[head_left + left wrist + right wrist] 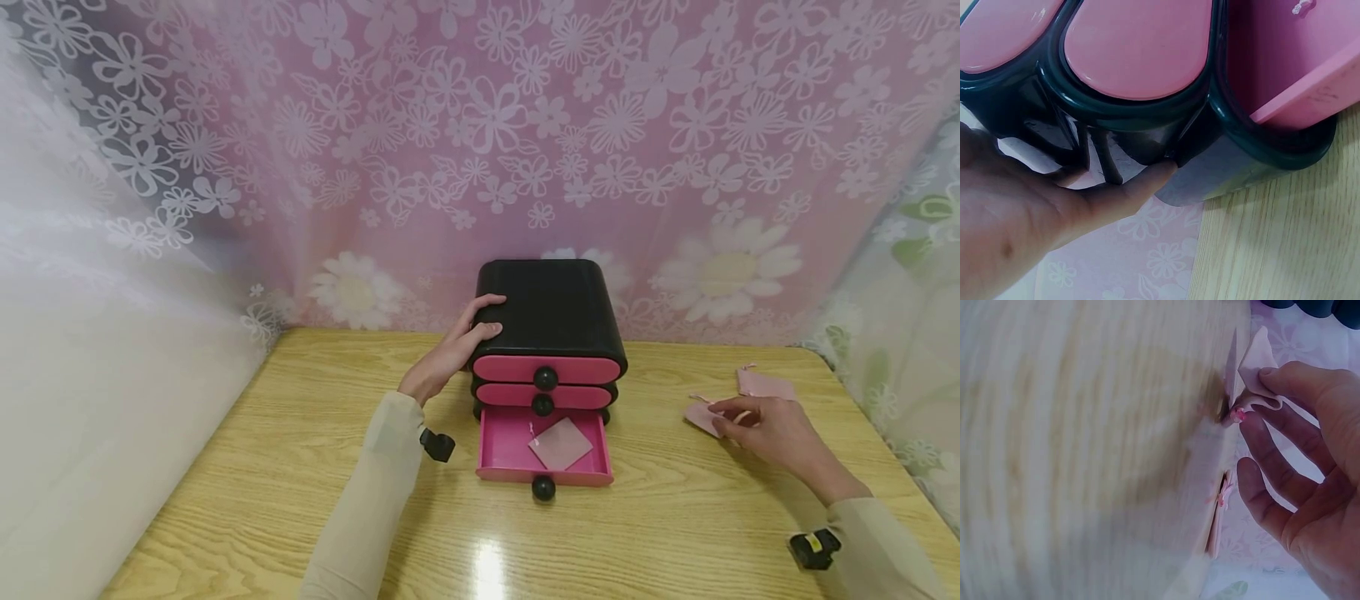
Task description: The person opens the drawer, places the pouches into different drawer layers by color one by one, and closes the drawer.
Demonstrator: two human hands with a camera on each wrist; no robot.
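A small black chest of drawers (pixel 551 304) with pink drawer fronts stands on the table. My left hand (pixel 450 346) rests against its left side, fingertips on the top edge. The bottom drawer (pixel 491 446) is pulled out, and in it lies a flat pink drawstring pouch (pixel 561 444). Off to the right, my right hand (pixel 783 437) pinches a second pink pouch (pixel 1257 362) between thumb and fingers, just above the table. Behind that hand a third pink pouch (pixel 763 384) lies on the table, partly covered by the hand in the head view.
The wood-grain table (pixel 315 467) ends at a pink flowered curtain (pixel 420 167) behind the chest. More curtains hang at the left and right sides. The two upper drawers with round black knobs (pixel 545 379) are closed.
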